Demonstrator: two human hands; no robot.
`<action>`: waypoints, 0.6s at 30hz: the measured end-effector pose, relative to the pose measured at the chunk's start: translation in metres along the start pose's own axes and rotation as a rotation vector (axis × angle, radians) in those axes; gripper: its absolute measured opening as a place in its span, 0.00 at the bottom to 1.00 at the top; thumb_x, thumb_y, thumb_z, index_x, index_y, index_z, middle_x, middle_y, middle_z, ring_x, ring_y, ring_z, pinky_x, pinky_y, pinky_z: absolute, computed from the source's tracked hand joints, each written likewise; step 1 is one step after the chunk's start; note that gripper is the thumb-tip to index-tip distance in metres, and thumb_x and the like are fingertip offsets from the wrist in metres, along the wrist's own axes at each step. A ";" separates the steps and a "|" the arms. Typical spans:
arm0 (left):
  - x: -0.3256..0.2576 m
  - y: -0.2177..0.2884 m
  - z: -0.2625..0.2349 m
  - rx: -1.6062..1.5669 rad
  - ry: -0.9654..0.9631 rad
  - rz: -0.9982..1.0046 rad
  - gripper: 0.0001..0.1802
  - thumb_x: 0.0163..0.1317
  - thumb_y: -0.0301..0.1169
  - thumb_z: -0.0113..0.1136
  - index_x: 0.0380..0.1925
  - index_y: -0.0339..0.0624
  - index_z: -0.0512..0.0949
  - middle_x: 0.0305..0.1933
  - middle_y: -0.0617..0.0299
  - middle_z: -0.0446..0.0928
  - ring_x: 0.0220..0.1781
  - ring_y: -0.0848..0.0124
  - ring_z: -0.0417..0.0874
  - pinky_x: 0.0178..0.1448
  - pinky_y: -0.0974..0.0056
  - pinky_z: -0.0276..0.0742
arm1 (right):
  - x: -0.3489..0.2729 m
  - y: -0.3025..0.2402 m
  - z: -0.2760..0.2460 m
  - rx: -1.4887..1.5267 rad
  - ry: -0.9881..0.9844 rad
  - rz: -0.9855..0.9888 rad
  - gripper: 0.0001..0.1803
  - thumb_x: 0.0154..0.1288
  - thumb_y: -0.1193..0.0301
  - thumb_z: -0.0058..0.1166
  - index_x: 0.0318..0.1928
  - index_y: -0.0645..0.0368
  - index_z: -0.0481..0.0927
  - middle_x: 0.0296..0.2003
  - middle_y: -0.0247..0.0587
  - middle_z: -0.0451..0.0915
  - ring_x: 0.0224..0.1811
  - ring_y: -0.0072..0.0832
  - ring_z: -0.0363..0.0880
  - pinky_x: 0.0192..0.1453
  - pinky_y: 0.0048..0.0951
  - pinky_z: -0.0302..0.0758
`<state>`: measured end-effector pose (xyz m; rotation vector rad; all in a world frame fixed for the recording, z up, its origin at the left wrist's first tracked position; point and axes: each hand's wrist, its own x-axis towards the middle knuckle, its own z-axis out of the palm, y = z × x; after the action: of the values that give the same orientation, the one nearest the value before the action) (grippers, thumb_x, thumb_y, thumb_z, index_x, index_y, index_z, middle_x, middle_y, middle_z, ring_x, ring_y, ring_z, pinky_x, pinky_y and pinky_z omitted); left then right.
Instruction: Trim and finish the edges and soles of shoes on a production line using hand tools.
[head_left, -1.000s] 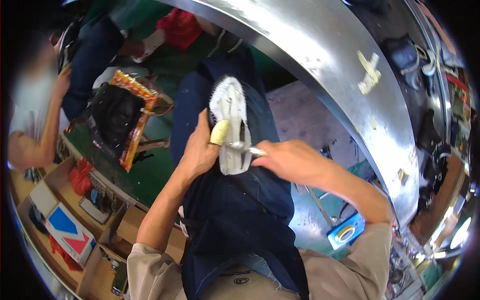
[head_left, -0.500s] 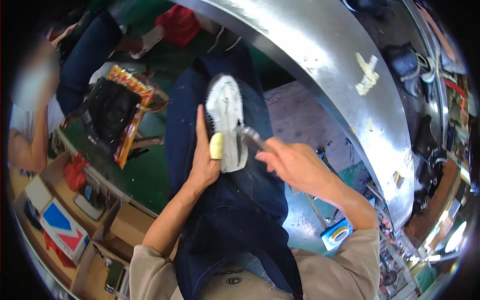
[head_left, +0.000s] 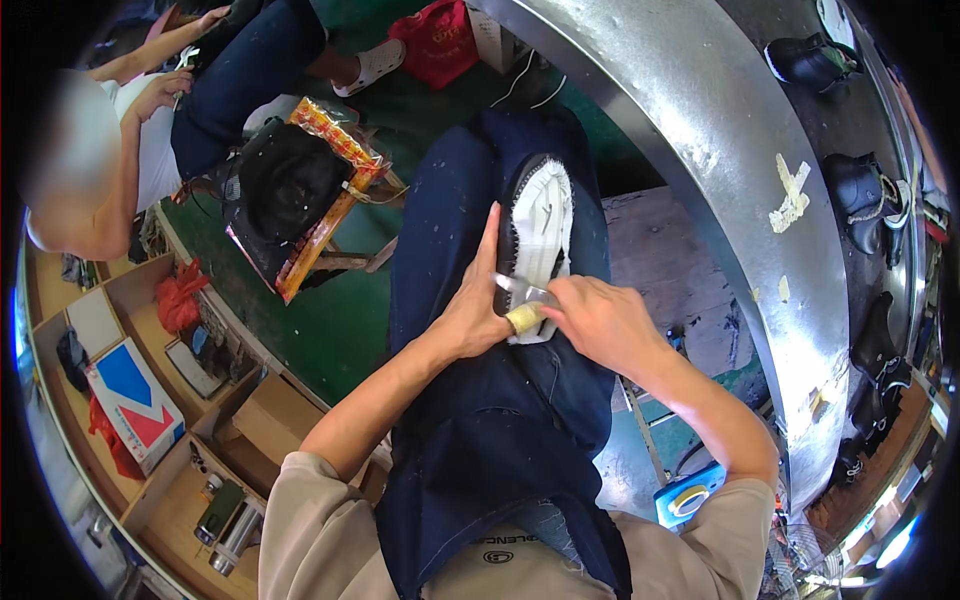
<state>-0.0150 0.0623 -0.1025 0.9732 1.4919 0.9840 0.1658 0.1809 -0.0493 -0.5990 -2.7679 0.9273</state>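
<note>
A shoe (head_left: 545, 215) lies sole up on my lap, its pale underside ringed by a rough, stitched-looking edge and its toe pointing away from me. Against its left side rests my left hand (head_left: 468, 312), gripping it with one finger stretched along the edge. Yellow wrapping (head_left: 525, 318) covers the thumb, which lies over the near part of the sole. Closed round a shiny metal hand tool (head_left: 527, 293), my right hand (head_left: 605, 320) is at the shoe's near right. The tool crosses the sole beside the wrapped thumb; its exact kind is blurred.
A curved metal bench (head_left: 700, 130) arcs along the right, with black shoes (head_left: 860, 195) beyond it. At left stand a low stool (head_left: 335, 262) bearing a black item and a compartmented wooden tray (head_left: 165, 510). Another person (head_left: 150, 140) sits at far left. A blue object (head_left: 690, 495) lies near my right elbow.
My right hand has brought the tool leftward across the sole, close to my left thumb. The whole scene has shifted rightward in the picture. My left hand keeps its hold on the shoe.
</note>
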 end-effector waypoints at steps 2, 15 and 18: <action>0.005 0.001 -0.004 -0.092 0.016 0.031 0.72 0.56 0.38 0.78 0.82 0.45 0.27 0.82 0.37 0.52 0.82 0.49 0.57 0.83 0.53 0.53 | 0.010 0.005 -0.002 -0.029 -0.081 -0.021 0.13 0.75 0.60 0.57 0.39 0.56 0.74 0.26 0.43 0.83 0.28 0.41 0.86 0.32 0.38 0.79; 0.035 0.021 -0.004 -0.642 0.164 -0.200 0.30 0.79 0.32 0.51 0.77 0.37 0.60 0.74 0.52 0.69 0.76 0.66 0.67 0.79 0.62 0.59 | 0.015 -0.010 -0.019 0.621 -0.237 0.624 0.16 0.83 0.61 0.44 0.44 0.62 0.72 0.22 0.41 0.80 0.22 0.34 0.83 0.30 0.37 0.77; 0.042 0.027 0.005 -0.384 0.183 -0.160 0.29 0.79 0.34 0.52 0.74 0.33 0.64 0.70 0.53 0.73 0.72 0.68 0.72 0.75 0.64 0.64 | 0.007 -0.022 0.008 0.803 -0.079 0.773 0.16 0.84 0.61 0.44 0.44 0.63 0.74 0.21 0.41 0.80 0.20 0.30 0.81 0.27 0.34 0.75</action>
<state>-0.0133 0.1111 -0.0915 0.4926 1.4325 1.2107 0.1503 0.1634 -0.0417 -1.4705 -1.8778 2.0561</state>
